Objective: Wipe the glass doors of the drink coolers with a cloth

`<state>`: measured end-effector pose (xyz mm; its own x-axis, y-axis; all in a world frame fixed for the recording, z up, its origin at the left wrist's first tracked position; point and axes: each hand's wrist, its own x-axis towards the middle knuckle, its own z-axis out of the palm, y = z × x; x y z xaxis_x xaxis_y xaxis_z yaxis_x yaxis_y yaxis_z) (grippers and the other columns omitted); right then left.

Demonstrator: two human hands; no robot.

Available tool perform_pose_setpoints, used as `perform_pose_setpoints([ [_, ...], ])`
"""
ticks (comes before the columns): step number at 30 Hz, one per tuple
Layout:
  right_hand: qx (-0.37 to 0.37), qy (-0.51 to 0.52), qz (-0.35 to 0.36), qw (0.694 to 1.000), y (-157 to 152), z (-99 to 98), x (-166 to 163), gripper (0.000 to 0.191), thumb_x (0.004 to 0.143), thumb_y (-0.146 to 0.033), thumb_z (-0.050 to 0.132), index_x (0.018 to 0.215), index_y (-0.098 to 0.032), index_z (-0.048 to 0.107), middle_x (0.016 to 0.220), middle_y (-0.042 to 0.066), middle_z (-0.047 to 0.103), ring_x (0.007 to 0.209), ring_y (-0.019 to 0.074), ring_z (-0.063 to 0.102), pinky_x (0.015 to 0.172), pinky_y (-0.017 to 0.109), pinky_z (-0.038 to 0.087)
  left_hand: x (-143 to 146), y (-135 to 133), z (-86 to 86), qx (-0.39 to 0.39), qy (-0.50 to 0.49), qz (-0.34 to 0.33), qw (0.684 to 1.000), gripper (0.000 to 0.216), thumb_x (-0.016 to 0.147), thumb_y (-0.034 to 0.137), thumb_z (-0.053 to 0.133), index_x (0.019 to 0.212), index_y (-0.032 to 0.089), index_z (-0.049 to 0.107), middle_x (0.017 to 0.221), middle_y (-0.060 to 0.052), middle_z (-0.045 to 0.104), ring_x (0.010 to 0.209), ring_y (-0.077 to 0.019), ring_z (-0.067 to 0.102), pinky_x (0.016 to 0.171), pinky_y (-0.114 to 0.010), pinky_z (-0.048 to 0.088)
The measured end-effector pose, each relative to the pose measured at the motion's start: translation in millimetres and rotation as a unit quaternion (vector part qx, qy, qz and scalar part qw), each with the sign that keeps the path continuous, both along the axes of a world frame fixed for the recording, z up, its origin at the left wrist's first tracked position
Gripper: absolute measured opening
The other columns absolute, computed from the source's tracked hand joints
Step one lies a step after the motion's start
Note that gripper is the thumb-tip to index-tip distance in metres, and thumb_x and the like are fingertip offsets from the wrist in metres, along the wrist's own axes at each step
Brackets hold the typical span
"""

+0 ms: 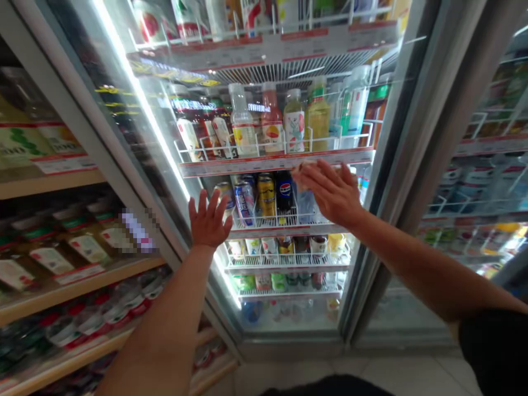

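Note:
The glass door [272, 214] of a lit drinks fridge stands in front of me. My left hand [208, 220] is at the left part of the glass, palm toward it, fingers spread and holding nothing. Higher and to the right, my right hand [330, 190] lies flat against the door with its fingers together. Under it shows a pale pinkish cloth [303, 168], mostly hidden by the palm and blurred. Behind the glass near my hands are a gold can [266, 195], a blue-and-silver can [245, 203] and a dark Pepsi bottle [284, 190].
More bottles stand on the upper fridge shelf [247, 165], with cans and cups lower down. To the left, wooden shelves [82, 278] hold several bottles. A metal door frame [396, 181] separates this door from another fridge [474, 181] on the right. Pale floor tiles [289, 368] lie below.

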<state>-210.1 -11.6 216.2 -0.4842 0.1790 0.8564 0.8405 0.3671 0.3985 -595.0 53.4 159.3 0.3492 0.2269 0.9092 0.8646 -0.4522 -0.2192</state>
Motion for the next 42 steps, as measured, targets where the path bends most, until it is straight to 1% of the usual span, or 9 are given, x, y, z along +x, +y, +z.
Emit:
perform_pose_setpoints([
  [4,-0.007,0.081,0.009,0.997,2,-5.6,-2,0.070,0.100,-0.020,0.039,0.158,-0.038,0.005,0.160,-0.008,0.034,0.152,0.0212,0.023,0.128,0.047,0.015,-1,1,1.2,-0.018,-0.003,0.011,1.000,0.058,0.095,0.051,0.041,0.146,0.025,0.041,0.156,-0.009,0.040,0.153,-0.0288,0.013,0.123,-0.056,-0.003],
  [10,-0.120,-0.026,0.097,0.988,-4,-52.1,-38,0.086,0.089,-0.001,0.038,0.158,-0.030,-0.005,0.163,-0.004,0.028,0.153,0.0162,0.017,0.127,0.045,0.021,9,-10,4.4,-0.015,-0.007,0.029,0.999,0.056,0.097,0.046,0.042,0.142,0.012,0.042,0.155,-0.014,0.041,0.153,-0.0325,0.012,0.120,-0.063,0.003],
  [15,-0.136,0.025,0.145,0.980,-1,-49.0,-65,0.086,0.091,-0.001,0.035,0.156,-0.030,-0.013,0.166,0.001,0.017,0.148,0.0150,0.033,0.120,0.037,0.037,80,-38,-9.6,0.063,-0.026,-0.086,0.994,0.067,0.097,0.033,0.041,0.157,0.018,0.014,0.165,-0.017,0.014,0.154,-0.0292,0.011,0.123,-0.054,0.016],
  [18,-0.132,0.035,0.175,0.975,4,-44.2,-69,0.077,0.099,-0.012,0.036,0.157,-0.023,-0.012,0.166,0.008,0.017,0.148,0.0168,0.033,0.116,0.035,0.042,131,-52,-19.2,0.056,0.068,-0.204,0.975,0.068,0.098,0.033,0.038,0.158,0.022,0.009,0.164,-0.014,0.020,0.153,-0.0286,0.016,0.120,-0.051,0.028],
  [21,-0.127,-0.006,0.177,0.976,2,-38.6,-51,0.075,0.100,-0.021,0.041,0.159,-0.019,-0.005,0.163,0.011,0.027,0.150,0.0192,0.029,0.117,0.037,0.042,158,-57,-23.2,0.035,0.079,-0.201,0.976,0.071,0.098,0.036,0.043,0.159,0.021,0.009,0.162,-0.013,0.027,0.153,-0.0328,0.008,0.121,-0.058,0.023],
  [28,0.005,0.020,-0.035,0.999,0,-38.4,19,0.068,0.098,-0.030,0.052,0.158,-0.024,0.019,0.156,0.006,0.041,0.151,0.0221,0.027,0.127,0.046,0.007,140,-58,-31.6,0.033,0.140,-0.056,0.988,0.060,0.090,0.040,0.062,0.146,0.028,0.045,0.160,-0.001,0.034,0.153,-0.0322,0.010,0.125,-0.056,0.018],
  [32,0.042,0.018,-0.071,0.996,5,-46.3,17,0.070,0.096,-0.034,0.056,0.157,-0.022,0.024,0.152,0.006,0.046,0.150,0.0213,0.029,0.127,0.043,0.007,123,-47,-5.2,0.108,0.114,-0.029,0.987,0.054,0.090,0.034,0.061,0.143,0.028,0.049,0.159,0.003,0.035,0.154,-0.0263,0.012,0.128,-0.050,0.013],
  [36,0.045,0.031,-0.068,0.996,4,-49.1,12,0.069,0.096,-0.033,0.058,0.157,-0.023,0.026,0.150,0.007,0.049,0.148,0.0216,0.033,0.127,0.042,0.011,116,-39,29.5,0.102,0.017,0.005,0.995,0.061,0.091,0.032,0.059,0.149,0.022,0.042,0.160,-0.005,0.034,0.154,-0.0337,0.006,0.124,-0.058,0.018],
  [42,0.047,0.038,-0.056,0.997,1,-50.7,15,0.070,0.094,-0.027,0.059,0.156,-0.025,0.027,0.148,0.007,0.052,0.144,0.0253,0.041,0.125,0.045,0.017,119,-47,14.5,0.085,-0.014,-0.048,0.995,0.049,0.089,0.025,0.061,0.137,0.024,0.052,0.152,-0.006,0.047,0.153,-0.0332,0.014,0.121,-0.060,0.025],
])
